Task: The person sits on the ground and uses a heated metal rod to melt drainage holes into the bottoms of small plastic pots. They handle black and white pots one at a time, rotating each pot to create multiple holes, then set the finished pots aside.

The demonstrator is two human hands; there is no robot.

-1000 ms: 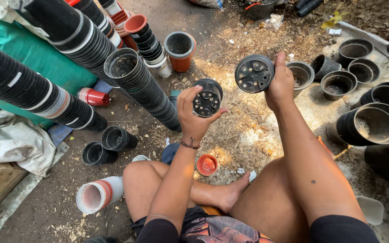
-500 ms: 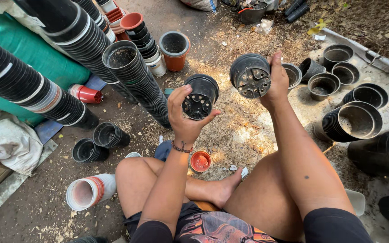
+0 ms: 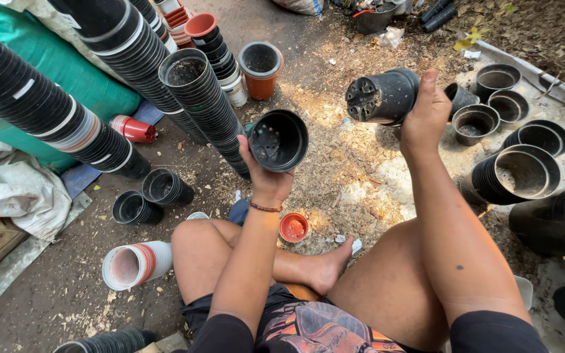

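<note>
- Black plastic pot [image 3: 278, 140], small and round, sits in the left hand [image 3: 266, 176], tipped so its open mouth faces up toward the camera; drainage holes show on its dusty inner floor.
- Second black plastic pot [image 3: 382, 97], same kind, is gripped by the right hand [image 3: 425, 114], lying on its side with its base turned left; the holed, dirt-flecked underside is showing.
- Both pots are up in the air, well apart, above the chip-strewn ground.

Dirt ground [image 3: 361, 176] strewn with wood chips bears black pot stacks [image 3: 197, 98]
</note>
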